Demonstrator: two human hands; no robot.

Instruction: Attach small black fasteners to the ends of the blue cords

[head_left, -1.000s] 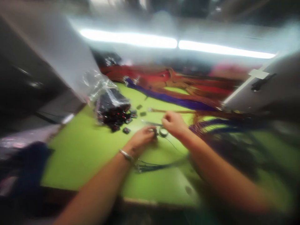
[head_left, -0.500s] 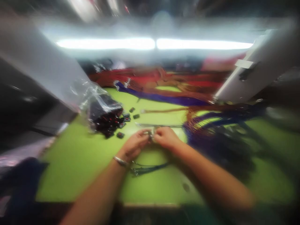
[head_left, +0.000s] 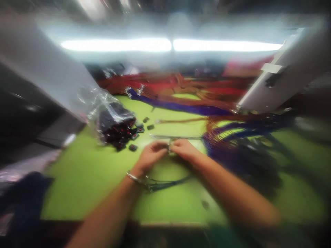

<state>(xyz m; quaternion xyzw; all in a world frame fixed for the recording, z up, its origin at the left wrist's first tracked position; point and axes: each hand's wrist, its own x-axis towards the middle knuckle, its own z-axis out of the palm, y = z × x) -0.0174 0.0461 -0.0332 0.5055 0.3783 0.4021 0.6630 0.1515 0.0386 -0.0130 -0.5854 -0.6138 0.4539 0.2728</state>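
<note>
My left hand (head_left: pixel 152 155) and my right hand (head_left: pixel 184 149) meet fingertip to fingertip over the middle of the table. Both are closed in a pinch around a small item that is blurred and mostly covered by the fingers. A metal bracelet (head_left: pixel 133 177) circles the left wrist. Below the hands lies a short bundle of dark wires (head_left: pixel 165 186). Just beyond them, thin grey wires (head_left: pixel 178 137) stretch across the table. Several black connector housings (head_left: pixel 132 147) lie loose to the left of my left hand.
A clear plastic bag (head_left: pixel 110 113) spills black housings onto the green table (head_left: pixel 85 186). Purple wires (head_left: pixel 181 107) and orange-brown wires (head_left: pixel 181 120) run across the back. A tangle of dark blue wires (head_left: pixel 232 155) lies at right. Pale panels (head_left: pixel 274 79) flank the table.
My left hand has turned and its fingers have closed in toward the right hand's fingertips. The dark piece that showed between them is now mostly covered. The right hand has barely moved.
</note>
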